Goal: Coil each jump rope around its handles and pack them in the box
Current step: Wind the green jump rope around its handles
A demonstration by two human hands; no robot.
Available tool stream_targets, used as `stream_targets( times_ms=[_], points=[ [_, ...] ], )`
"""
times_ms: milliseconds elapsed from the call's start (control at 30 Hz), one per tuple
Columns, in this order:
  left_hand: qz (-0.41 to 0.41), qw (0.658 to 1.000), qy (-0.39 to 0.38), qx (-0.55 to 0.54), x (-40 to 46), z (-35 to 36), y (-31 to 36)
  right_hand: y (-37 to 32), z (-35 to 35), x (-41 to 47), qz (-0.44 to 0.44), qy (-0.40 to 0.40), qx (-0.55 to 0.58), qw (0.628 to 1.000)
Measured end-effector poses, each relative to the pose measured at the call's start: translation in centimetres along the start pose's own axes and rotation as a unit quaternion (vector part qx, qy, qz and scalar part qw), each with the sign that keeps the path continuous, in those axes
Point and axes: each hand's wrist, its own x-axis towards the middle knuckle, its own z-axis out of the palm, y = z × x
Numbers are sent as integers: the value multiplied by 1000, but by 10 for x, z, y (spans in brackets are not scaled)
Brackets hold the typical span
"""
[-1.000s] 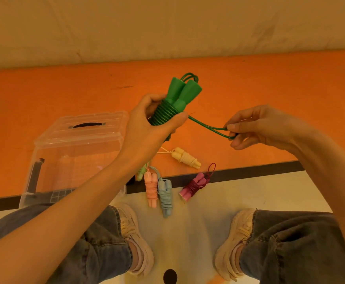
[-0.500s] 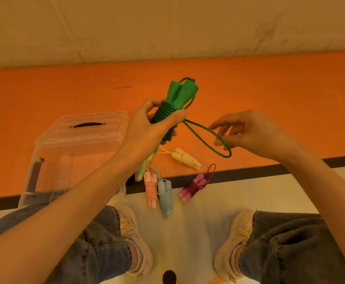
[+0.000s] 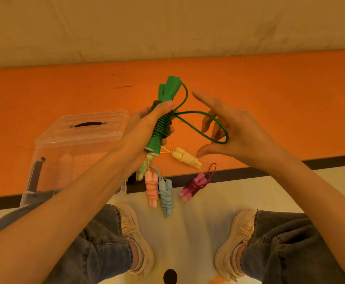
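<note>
While the left hand (image 3: 147, 128) grips the green jump rope (image 3: 163, 117) around its coiled middle, thumb across the windings, the two handles stand tilted above the orange mat (image 3: 270, 95), well clear of everything lying below. The right hand (image 3: 235, 130) is spread, fingers straight and apart, with the free green loop (image 3: 210, 128) hanging over its fingers rather than pinched. Half a second ago that hand was curled low around the loop; now it has opened and risen, and the bundle has tipped more upright.

Broad bare orange mat stretches to the far edge by the pale wall and out to the right. At the mat's near edge, along the dark strip, lie the coiled ropes: a cream rope (image 3: 187, 158) on the mat, a pale green rope (image 3: 144, 170) partly hidden by the left hand, a pink rope (image 3: 152, 189) and a blue rope (image 3: 166, 196) side by side over the edge, and a magenta rope (image 3: 196, 184) to their right. The clear plastic box (image 3: 81, 130), lid on, sits at the near left, unmoved.
</note>
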Motion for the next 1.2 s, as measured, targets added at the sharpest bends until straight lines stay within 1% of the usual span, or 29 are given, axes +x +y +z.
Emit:
stream_targets(
  times_ms=[100, 167, 233, 300, 400, 500, 533, 600, 633, 767, 867, 967, 1067, 1200],
  points=[
    [10, 1000, 11, 17, -1, 0, -1, -12, 4, -2, -4, 60, 137, 989],
    [48, 995, 11, 88, -4, 0, -3, -16, 1, -2, 17, 73, 207, 975],
    [122, 974, 2, 190, -7, 2, -6, -17, -3, -2, 36, 83, 239, 967],
    [204, 939, -14, 275, -8, 4, -9, -17, -6, -2, 51, 94, 256, 961],
    [295, 870, -29, 393, -6, 2, -12, -16, -8, -3, 56, 102, 289, 950],
    [358, 786, 12, 503, -9, 4, -14, -19, -1, -3, 61, 86, 316, 943],
    [371, 763, 31, 528, -10, 5, -14, -21, 3, -3, 64, 79, 323, 941],
    [386, 738, 51, 552, -12, 8, -12, -26, 11, -1, 67, 63, 329, 940],
    [387, 733, 53, 557, -13, 8, -11, -29, 14, 0, 67, 58, 330, 940],
    [369, 744, 66, 553, -13, 8, -8, -30, 17, 1, 66, 78, 333, 937],
    [360, 751, 60, 550, -12, 7, -8, -28, 16, 0, 55, 85, 311, 945],
    [363, 751, 49, 549, -12, 7, -8, -29, 14, 0, 37, 84, 271, 958],
    [357, 764, 50, 535, -10, 6, -8, -26, 12, 0, 4, 94, 235, 967],
    [348, 787, 47, 508, -10, 6, -10, -24, 9, 1, 0, 88, 258, 962]
  ],
)
